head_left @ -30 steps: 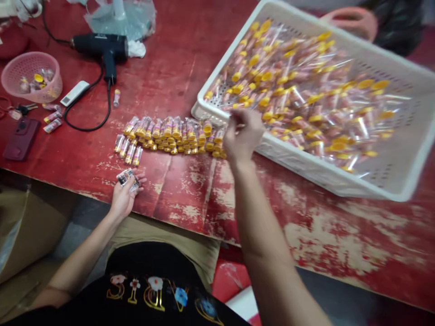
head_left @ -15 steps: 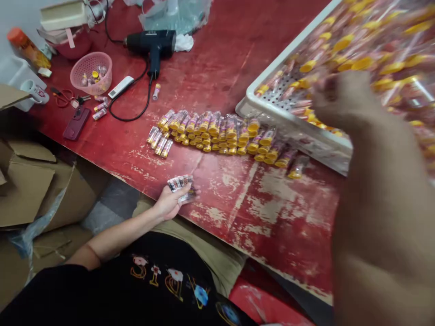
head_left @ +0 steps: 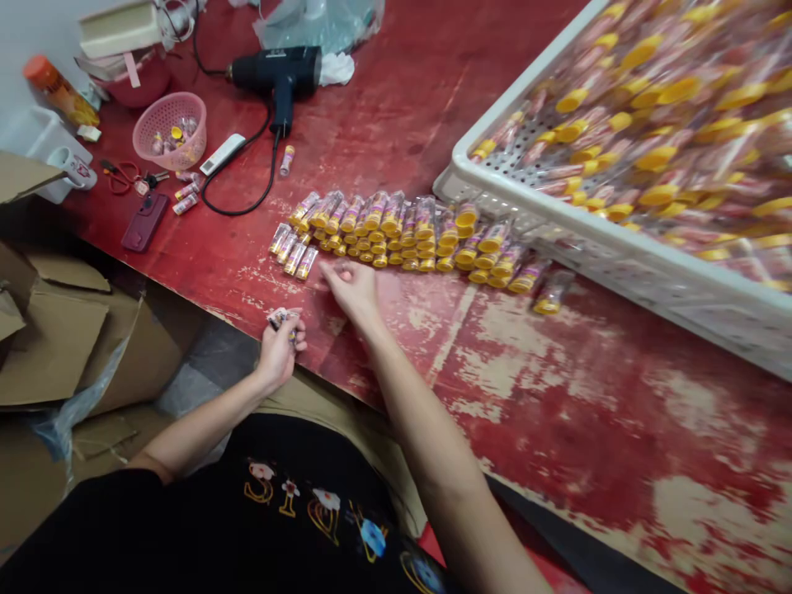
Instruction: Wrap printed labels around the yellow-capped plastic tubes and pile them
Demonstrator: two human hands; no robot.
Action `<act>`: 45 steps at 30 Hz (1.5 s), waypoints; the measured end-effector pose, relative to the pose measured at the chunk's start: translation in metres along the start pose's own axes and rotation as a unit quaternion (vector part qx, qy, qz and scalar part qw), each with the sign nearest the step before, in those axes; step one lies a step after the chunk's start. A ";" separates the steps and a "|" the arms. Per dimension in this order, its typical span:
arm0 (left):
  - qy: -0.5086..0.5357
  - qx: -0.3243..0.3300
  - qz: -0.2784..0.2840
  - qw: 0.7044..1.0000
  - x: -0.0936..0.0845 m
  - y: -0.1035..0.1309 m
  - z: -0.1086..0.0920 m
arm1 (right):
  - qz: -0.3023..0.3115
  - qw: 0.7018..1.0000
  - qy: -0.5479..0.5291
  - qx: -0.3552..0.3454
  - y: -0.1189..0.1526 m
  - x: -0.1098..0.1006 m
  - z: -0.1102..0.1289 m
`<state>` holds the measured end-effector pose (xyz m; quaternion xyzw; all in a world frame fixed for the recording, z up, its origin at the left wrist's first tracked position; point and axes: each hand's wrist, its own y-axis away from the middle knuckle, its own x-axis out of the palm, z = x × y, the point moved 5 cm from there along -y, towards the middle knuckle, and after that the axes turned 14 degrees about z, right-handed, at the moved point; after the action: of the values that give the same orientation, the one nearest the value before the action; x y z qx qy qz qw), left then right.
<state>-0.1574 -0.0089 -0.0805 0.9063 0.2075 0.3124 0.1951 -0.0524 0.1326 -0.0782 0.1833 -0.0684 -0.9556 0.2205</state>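
My left hand (head_left: 278,351), at the table's front edge, is curled round several small printed pieces (head_left: 283,318) that look like cards or labels. My right hand (head_left: 354,289) is over the table with thumb and fingers pinched together; whether anything is between them is hidden. Its fingertips are close to a few small clear tubes (head_left: 307,263) lying at the left end of a stacked row of yellow-capped tubes (head_left: 374,213). That row stretches right along the white crate.
A white perforated crate (head_left: 476,177) heaped with yellow-ended tubes fills the right. Behind the row lies a heat gun (head_left: 275,74) with its cord. A pink basket (head_left: 142,148), a phone (head_left: 146,223), red scissors (head_left: 120,176) and a mug (head_left: 74,167) are at left; cardboard boxes (head_left: 68,330) stand below.
My right hand has come from over the crate to the left end of the tube row. My left hand has shifted slightly left, its fingers now more curled over the printed pieces.
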 end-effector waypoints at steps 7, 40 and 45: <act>-0.083 0.029 -0.011 0.996 -0.019 -0.008 -0.023 | 0.061 0.993 0.022 0.098 -0.037 0.025 0.004; 0.076 -0.229 0.172 0.955 0.041 0.001 -0.023 | 0.033 0.979 -0.100 -0.174 0.063 -0.025 0.026; 0.098 -0.228 0.187 0.950 0.053 0.009 -0.020 | -0.057 0.959 0.010 -0.276 0.102 -0.022 0.042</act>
<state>-0.1298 0.0145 -0.0357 0.8250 -0.0249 0.4697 0.3132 -0.0093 0.0534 -0.0104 0.1285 0.2110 -0.9462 0.2089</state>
